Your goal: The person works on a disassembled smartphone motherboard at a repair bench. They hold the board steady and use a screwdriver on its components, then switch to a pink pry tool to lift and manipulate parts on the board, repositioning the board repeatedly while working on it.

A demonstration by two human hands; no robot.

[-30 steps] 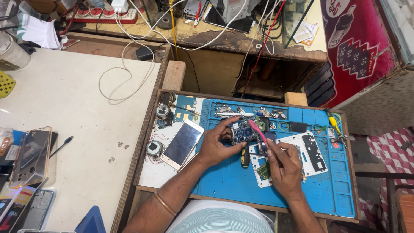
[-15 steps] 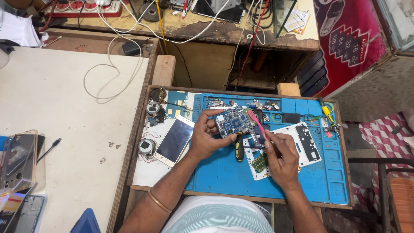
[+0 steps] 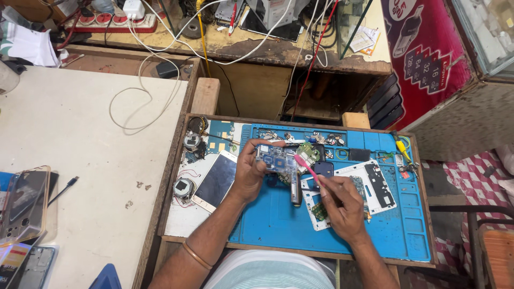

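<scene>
- Since a second ago, the left hand [image 3: 250, 174] has lifted the blue circuit board [image 3: 275, 159] off the blue work mat [image 3: 278, 222] and now holds it tilted above the mat's upper middle; the right hand [image 3: 342, 206] has drawn slightly nearer to it.
- The left fingers are pinched on the board's edges, thumb on one side.
- The right fingers are pressed together around a pink-handled brush [image 3: 307, 167], whose tip lies just beside the board's right edge.
- A dark screwdriver [image 3: 296, 194] lies on the mat between the hands.
- The mat sits inside a shallow wooden tray [image 3: 172, 160]; open mat remains along its near edge and right corner.
- The tray's left part holds a white phone [image 3: 215, 181] face up, small round parts and a blue board.
- A white phone frame [image 3: 375, 184] lies right of the right hand.
- The pale counter [image 3: 69, 139] at left carries a loose white cable [image 3: 140, 101] and a clear phone case [image 3: 24, 203] at its near edge.
</scene>
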